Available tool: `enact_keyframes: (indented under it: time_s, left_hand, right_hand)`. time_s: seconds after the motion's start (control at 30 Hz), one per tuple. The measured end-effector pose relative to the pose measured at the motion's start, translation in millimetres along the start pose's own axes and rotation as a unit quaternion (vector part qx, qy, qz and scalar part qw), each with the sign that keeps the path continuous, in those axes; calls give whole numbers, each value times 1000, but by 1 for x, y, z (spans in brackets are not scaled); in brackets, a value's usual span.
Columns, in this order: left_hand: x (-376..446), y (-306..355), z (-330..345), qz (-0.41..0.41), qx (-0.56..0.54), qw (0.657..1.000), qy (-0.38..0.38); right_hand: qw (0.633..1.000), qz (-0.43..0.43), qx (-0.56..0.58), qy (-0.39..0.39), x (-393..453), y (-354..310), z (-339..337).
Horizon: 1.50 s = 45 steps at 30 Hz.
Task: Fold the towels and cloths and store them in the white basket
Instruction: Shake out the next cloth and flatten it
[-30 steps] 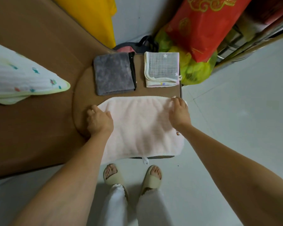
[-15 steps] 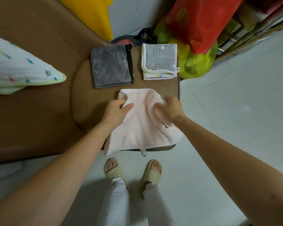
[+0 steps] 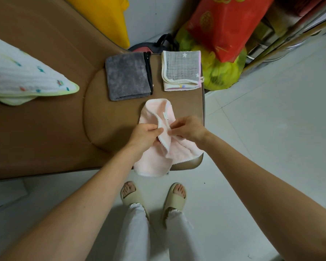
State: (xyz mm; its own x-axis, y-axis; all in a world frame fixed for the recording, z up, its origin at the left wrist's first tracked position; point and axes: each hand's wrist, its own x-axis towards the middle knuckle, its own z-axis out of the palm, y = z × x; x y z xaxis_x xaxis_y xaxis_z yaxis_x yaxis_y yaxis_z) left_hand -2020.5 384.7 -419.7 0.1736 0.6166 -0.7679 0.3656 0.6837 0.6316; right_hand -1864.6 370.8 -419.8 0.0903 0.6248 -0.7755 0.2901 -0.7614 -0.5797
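Pinching the pink towel (image 3: 159,147) mid-fold, left hand (image 3: 143,134) and right hand (image 3: 189,129) risk uneven edges; its overhanging corner could drag it off the cushion (image 3: 105,129).

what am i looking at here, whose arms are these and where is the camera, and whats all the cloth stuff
There is no machine here. A person wears one wide-angle camera on the head, looking down, so the two bare arms, the legs and the slippers are their own. The left hand and the right hand each pinch an edge of a pink towel, bringing the edges together over its middle. The towel lies on a brown padded surface, with its near end hanging over the edge. Behind it lie two folded cloths: a dark grey cloth and a grey cloth with stars. A white patterned cloth lies far left. No white basket is in view.
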Motion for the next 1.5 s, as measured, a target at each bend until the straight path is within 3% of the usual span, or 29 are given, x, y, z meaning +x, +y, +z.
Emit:
enact_keyframes:
  time_s: [0.07,0.17,0.4,0.6,0.8,0.97,1.07,1.17,1.23,1.37,1.43,1.5]
  left_hand:
    - [0,-3,-1,-13,-13,1000,9]
    - [-2,-1,0,-26,-50,998,28]
    - [-9,16,-2,-74,-152,986,9]
    - [-15,22,-6,-75,-147,986,22]
    - [-35,36,3,70,-141,983,97]
    - [-53,52,3,151,-160,973,67]
    - [-60,63,-7,152,-175,971,51]
    - [-61,65,-23,211,-19,976,60]
    - [-64,66,-31,266,142,948,99]
    - [-72,77,-44,321,413,820,231]
    - [-74,87,-50,391,461,771,201]
    - [-78,97,-53,451,468,754,96]
  right_hand:
    - [998,-35,-20,45,-2,4,1]
    - [988,-78,57,124,-7,6,4]
    - [985,-142,86,45,-25,4,19]
    - [981,-179,72,-12,-37,12,11]
    - [961,-236,-107,95,-50,31,18]
    - [917,-267,-116,274,-59,23,33]
    - [910,-268,-91,301,-62,14,29]
    - [908,-273,-119,294,-62,9,16]
    - [892,-298,-171,295,-60,5,4]
    - [883,-324,-171,293,-65,-14,-14]
    - [882,-340,-156,286,-72,-24,-19]
    - [869,-377,-158,280,-79,-34,-25]
